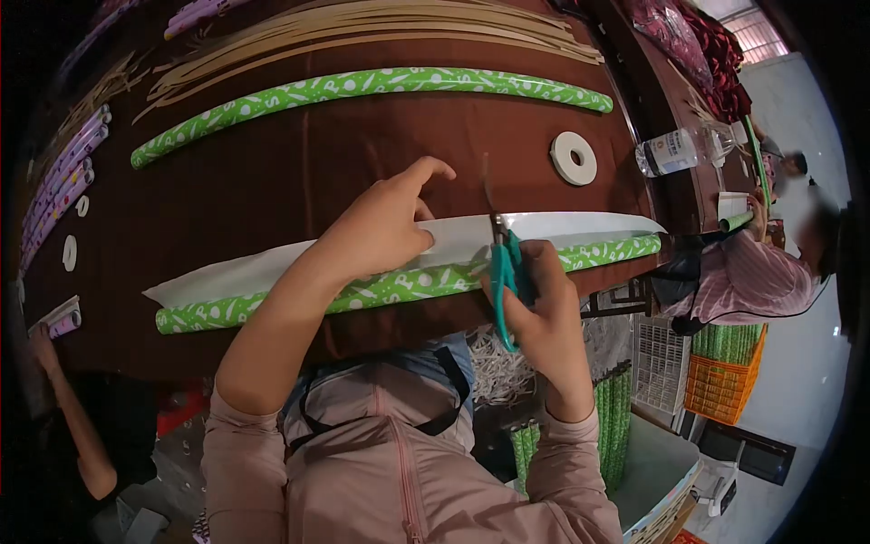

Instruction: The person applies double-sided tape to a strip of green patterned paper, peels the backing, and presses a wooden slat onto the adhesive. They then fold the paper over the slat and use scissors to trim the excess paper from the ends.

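A roll of green wrapping paper (408, 286) with white print lies across the near side of the table, its white underside (340, 257) partly unrolled along the far edge. Over that white flap is my left hand (385, 222), its fingers apart and curved, with nothing seen in them. My right hand (548, 313) grips a pair of scissors (504, 290) by teal handles. The blades point away from me across the flap; whether they are parted is hard to make out. Farther back, a second green roll (381, 88) lies closed.
A white tape roll (574, 159) and a plastic bottle (671, 152) are at the right. Brown strips (390, 36) lie along the back, purple rolls (68, 172) at the left. Other people sit at both sides. Below stand green rolls (614, 426) and an orange basket (720, 390).
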Motion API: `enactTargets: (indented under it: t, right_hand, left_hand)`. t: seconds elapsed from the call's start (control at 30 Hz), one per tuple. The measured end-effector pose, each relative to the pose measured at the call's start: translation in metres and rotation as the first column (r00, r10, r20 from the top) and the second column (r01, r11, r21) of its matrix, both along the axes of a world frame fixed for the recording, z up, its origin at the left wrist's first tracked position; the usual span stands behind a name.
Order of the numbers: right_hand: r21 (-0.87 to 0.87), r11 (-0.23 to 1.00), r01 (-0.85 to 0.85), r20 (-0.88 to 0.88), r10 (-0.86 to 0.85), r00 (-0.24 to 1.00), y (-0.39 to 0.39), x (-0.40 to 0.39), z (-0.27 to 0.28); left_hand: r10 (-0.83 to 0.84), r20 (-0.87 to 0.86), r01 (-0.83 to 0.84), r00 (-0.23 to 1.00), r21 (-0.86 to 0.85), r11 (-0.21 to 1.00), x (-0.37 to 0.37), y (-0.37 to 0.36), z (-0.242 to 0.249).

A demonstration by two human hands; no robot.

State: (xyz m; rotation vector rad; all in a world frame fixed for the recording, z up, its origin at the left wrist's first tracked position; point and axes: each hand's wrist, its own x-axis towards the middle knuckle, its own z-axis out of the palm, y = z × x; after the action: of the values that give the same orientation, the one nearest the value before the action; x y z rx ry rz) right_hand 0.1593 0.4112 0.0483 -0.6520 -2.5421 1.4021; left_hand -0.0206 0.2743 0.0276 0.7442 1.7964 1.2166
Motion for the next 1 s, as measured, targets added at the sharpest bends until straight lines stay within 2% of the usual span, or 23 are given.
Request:
enactTargets:
  t: [0.07, 0.13, 0.17, 0.23, 0.27, 0.3, 0.37, 0.5, 0.57, 1.0]
  right_hand:
    - [-0.378, 0.919, 0.111, -0.138, -0.175, 0.975, -0.009, 0.004, 0.011]
    - [-0.441, 0.896, 0.047, -0.116, -0.109, 0.987, 0.006, 0.023, 0.013]
    - [-0.528, 0.848, -0.054, -0.098, 0.003, 0.995, 0.014, 0.027, 0.011]
    - [-0.651, 0.756, -0.074, 0.082, 0.167, 0.983, 0.024, 0.034, 0.004]
    - [-0.704, 0.708, -0.067, 0.101, 0.192, 0.976, 0.023, 0.034, 0.001]
    - [-0.704, 0.708, -0.060, 0.113, 0.195, 0.974, 0.026, 0.034, 0.001]
    - [-0.746, 0.666, 0.025, 0.284, 0.284, 0.916, 0.032, 0.032, 0.001]
    - [-0.762, 0.648, -0.008, 0.234, 0.287, 0.929, 0.032, 0.027, -0.006]
    - [-0.766, 0.642, -0.011, 0.243, 0.306, 0.920, 0.031, 0.023, -0.004]
    - [-0.758, 0.651, 0.034, 0.302, 0.304, 0.904, 0.032, 0.022, -0.002]
  left_hand:
    - [0.027, -0.075, -0.024, 0.997, 0.037, 0.999, 0.000, -0.001, -0.006]
    - [0.022, -0.018, -0.022, 1.000, 0.002, 1.000, -0.003, -0.001, -0.001]
    - [0.003, 0.026, -0.002, 1.000, -0.038, 0.999, -0.004, -0.002, 0.002]
    - [0.014, 0.049, -0.013, 0.999, -0.015, 1.000, -0.005, -0.003, 0.000]
    - [0.017, 0.054, -0.017, 0.998, 0.003, 1.000, -0.005, -0.003, -0.001]
    - [0.020, 0.067, -0.021, 0.998, 0.003, 1.000, -0.005, -0.003, -0.001]
    - [0.017, 0.051, -0.017, 0.999, -0.003, 1.000, -0.005, -0.003, -0.001]
    - [0.032, 0.043, -0.030, 0.999, -0.041, 0.999, -0.004, -0.002, -0.003]
    - [0.018, 0.104, -0.013, 0.994, -0.048, 0.999, -0.004, -0.002, -0.005]
    - [0.036, 0.196, -0.025, 0.980, -0.057, 0.998, -0.006, -0.002, -0.001]
